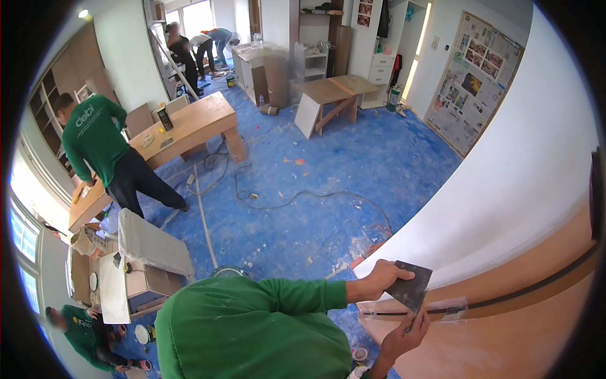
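Note:
My left hand (386, 278), at the end of a green sleeve, is closed on a dark, flat, square putty blade (410, 285), with the thumb lying across its face. Just below, my right hand (404, 340) is closed at the blade's lower corner. A dark sliver shows between its fingers; I cannot tell whether it is the same blade or a second tool. Both hands are in front of a curved panel, white above (480, 215) and tan below (505, 328). A dark strip (530, 287) runs along the tan part, with clear film (451, 309) over it near my hands.
Blue sheeting (284, 164) covers the floor, with a cable (303, 192) and debris on it. At left a co-worker in green (98, 136) leans over a wooden bench (189, 123); another (82, 338) crouches lower left. White-covered furniture (158, 243) stands nearby. A low table (334, 88) stands farther back.

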Demonstrator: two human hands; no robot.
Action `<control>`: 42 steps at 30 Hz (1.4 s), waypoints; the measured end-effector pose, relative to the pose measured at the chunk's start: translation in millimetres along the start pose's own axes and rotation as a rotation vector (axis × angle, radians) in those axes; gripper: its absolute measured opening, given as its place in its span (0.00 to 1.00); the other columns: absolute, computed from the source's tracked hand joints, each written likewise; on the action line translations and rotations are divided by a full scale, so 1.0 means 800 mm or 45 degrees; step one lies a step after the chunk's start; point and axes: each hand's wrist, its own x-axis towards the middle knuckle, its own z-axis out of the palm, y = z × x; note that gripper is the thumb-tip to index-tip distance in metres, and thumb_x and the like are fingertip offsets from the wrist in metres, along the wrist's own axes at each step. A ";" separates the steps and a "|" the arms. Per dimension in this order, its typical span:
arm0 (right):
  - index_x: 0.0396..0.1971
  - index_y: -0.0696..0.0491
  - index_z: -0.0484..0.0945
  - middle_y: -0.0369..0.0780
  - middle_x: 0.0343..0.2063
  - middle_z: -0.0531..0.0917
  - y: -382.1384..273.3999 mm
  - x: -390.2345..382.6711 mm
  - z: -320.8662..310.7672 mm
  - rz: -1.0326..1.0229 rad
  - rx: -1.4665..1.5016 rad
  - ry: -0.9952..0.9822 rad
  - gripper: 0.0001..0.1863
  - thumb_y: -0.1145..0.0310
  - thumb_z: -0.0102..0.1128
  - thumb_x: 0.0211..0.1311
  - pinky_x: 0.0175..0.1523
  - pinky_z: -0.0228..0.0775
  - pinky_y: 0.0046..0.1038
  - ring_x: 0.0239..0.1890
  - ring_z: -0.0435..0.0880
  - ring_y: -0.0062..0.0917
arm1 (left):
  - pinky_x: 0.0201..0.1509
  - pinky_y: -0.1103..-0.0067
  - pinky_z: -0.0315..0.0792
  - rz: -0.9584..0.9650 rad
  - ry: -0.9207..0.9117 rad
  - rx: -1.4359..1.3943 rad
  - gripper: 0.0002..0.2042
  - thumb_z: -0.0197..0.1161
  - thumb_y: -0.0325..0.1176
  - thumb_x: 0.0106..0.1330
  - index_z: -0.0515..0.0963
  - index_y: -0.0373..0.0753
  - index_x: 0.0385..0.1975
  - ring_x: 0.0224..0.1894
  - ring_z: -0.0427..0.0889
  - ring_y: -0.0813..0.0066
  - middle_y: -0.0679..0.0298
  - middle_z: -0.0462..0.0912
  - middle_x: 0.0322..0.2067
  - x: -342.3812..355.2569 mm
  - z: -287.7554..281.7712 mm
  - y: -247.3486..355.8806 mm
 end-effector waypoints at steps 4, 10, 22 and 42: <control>0.50 0.54 0.81 0.46 0.46 0.79 0.003 -0.026 -0.024 -0.062 -0.407 -0.627 0.16 0.71 0.56 0.64 0.43 0.72 0.39 0.43 0.78 0.37 | 0.42 0.75 0.81 0.036 0.000 -0.150 0.16 0.69 0.28 0.60 0.77 0.28 0.45 0.36 0.86 0.70 0.57 0.84 0.39 -0.004 -0.007 0.023; 0.51 0.47 0.82 0.36 0.43 0.80 -0.001 0.000 -0.030 -0.728 -0.371 -0.116 0.21 0.74 0.60 0.54 0.34 0.70 0.35 0.38 0.78 0.34 | 0.41 0.76 0.76 0.336 0.055 0.761 0.17 0.63 0.41 0.66 0.82 0.28 0.38 0.35 0.83 0.72 0.59 0.85 0.34 -0.005 -0.028 0.029; 0.43 0.63 0.81 0.37 0.35 0.83 -0.011 0.042 -0.007 0.875 1.334 0.106 0.14 0.68 0.62 0.64 0.43 0.71 0.22 0.36 0.79 0.19 | 0.55 0.72 0.76 0.076 -0.154 0.016 0.17 0.54 0.41 0.73 0.75 0.34 0.50 0.48 0.82 0.67 0.59 0.82 0.45 -0.020 -0.030 0.115; 0.30 0.62 0.81 0.30 0.22 0.77 -0.034 0.080 0.008 0.640 0.983 0.632 0.08 0.71 0.63 0.60 0.31 0.63 0.21 0.25 0.71 0.13 | 0.40 0.81 0.75 0.399 -0.427 0.552 0.09 0.67 0.20 0.59 0.82 0.30 0.40 0.34 0.81 0.80 0.63 0.86 0.33 0.014 0.035 0.028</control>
